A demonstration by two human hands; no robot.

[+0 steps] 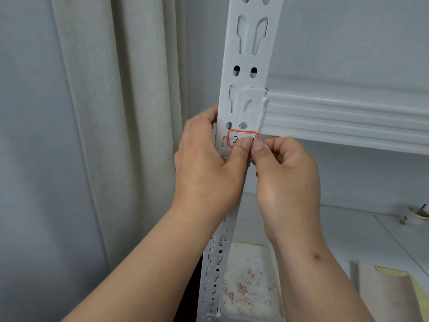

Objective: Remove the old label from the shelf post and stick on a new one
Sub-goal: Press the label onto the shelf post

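- The white perforated metal shelf post [249,73] runs from twelve o'clock down to six o'clock, slightly curved by the wide lens.
- A small white paper label with a red octagonal border [239,137] is stuck on the post's front face near the centre, just below the joint where a white ribbed metal shelf beam [348,117] heads off toward three o'clock. Dark handwriting on it is partly covered and unreadable.
- The left hand [206,168] comes in from seven o'clock; its fingers wrap round the post's far edge at nine o'clock and its thumb [243,149] presses on the label's lower edge, so this grip is clamped on the post.
- The right hand [285,177] comes in from five o'clock with curled fingers; its thumb and forefinger are pinched together at the label's lower right corner. Whether they have the corner lifted, I cannot tell.
- At six o'clock, beside the post, a white shallow plastic tray [274,259] holds red and white paper scraps [243,287].
- Pale grey curtains [92,135] hang at nine o'clock.
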